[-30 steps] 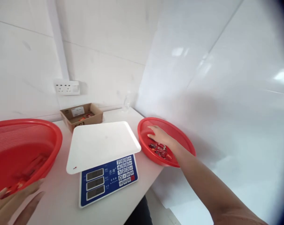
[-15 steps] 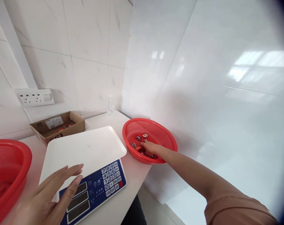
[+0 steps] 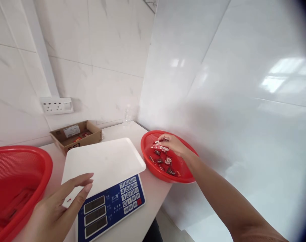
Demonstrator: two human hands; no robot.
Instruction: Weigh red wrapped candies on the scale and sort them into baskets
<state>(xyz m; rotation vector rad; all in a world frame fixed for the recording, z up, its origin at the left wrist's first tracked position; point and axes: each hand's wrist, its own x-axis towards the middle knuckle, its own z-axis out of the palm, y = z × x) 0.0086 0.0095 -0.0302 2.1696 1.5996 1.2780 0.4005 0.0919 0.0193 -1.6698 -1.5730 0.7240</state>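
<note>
My right hand (image 3: 173, 145) is closed on a few small wrapped candies (image 3: 160, 147), some with red-and-white wrappers, just above the red plastic basket (image 3: 149, 165) on the right. More wrapped candies (image 3: 168, 160) in dark, red and white wrappers lie loose on its bottom. My left hand (image 3: 58, 205) hovers by the near left corner of the scale's white pan (image 3: 105, 158), thumb and fingers apart, holding nothing. The blue panel of the digital scale (image 3: 115, 210), with its displays and keypad, faces me; no digits are readable.
At left stands another red basket (image 3: 45, 164) with red packets (image 3: 14, 205) inside. Behind the scale is an open cardboard box (image 3: 64, 143) with a few packets. A clear plastic bottle (image 3: 127, 116) stands by the wall corner. A socket strip (image 3: 57, 105) is on the wall.
My right hand has lifted from the bottom of the right basket with candies in its fingers. The view has swung left, showing more of the left basket. My left hand remains open near the scale.
</note>
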